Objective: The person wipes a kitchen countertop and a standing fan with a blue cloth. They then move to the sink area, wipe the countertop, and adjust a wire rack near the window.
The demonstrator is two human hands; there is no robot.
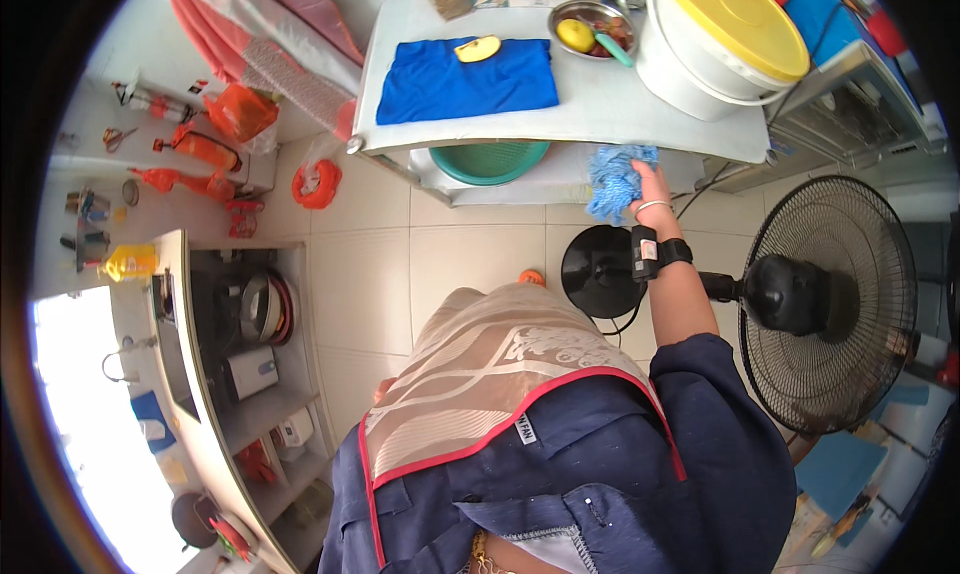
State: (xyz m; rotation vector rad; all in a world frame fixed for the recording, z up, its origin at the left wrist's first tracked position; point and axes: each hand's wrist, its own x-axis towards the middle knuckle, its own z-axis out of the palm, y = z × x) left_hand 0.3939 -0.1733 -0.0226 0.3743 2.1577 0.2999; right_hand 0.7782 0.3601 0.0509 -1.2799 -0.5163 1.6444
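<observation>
My right hand (651, 187) grips a crumpled light-blue cloth (616, 180) just below the front edge of the white table (600, 116). Only a bit of my left hand (384, 390) shows beside the apron (480, 349), its fingers mostly hidden. On the table lies a spread blue cloth (472, 86) with a yellow-skinned fruit wedge (478, 48) on it. A steel bowl (559, 37) behind holds a yellow fruit (576, 35), reddish scraps and a tool with a turquoise handle (613, 50).
A white bucket with a yellow lid (735, 22) stands at the table's right. Underneath sits a green basket (491, 165). A black standing fan (825, 304) is close at my right, its round base (604, 270) on the floor. An open cabinet (247, 379) stands at left.
</observation>
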